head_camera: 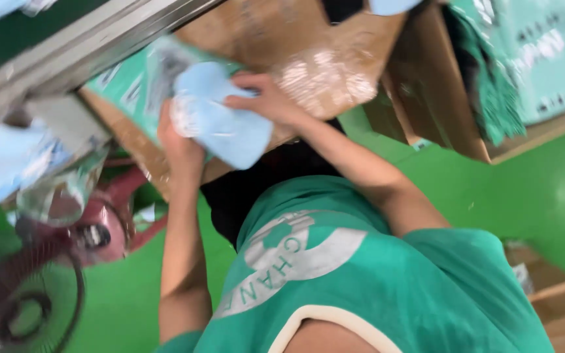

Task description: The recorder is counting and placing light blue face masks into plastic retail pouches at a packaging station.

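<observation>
Left hand point(181, 147) and right hand point(266, 101) raised, fingers curled closed.

Packet point(220, 121) between hands, before cardboard box point(308, 59); fan point(34, 287) left.

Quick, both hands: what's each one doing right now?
Left hand: closed on the light blue packet, gripping its left side.
Right hand: closed on the same packet, fingers over its top edge.

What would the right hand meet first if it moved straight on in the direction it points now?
The right hand points leftward, with its fingers already on the light blue folded cloth, so it would press into that first. The left hand grips the cloth from the other side. Depth is blurred, so this is a judgement.
</observation>
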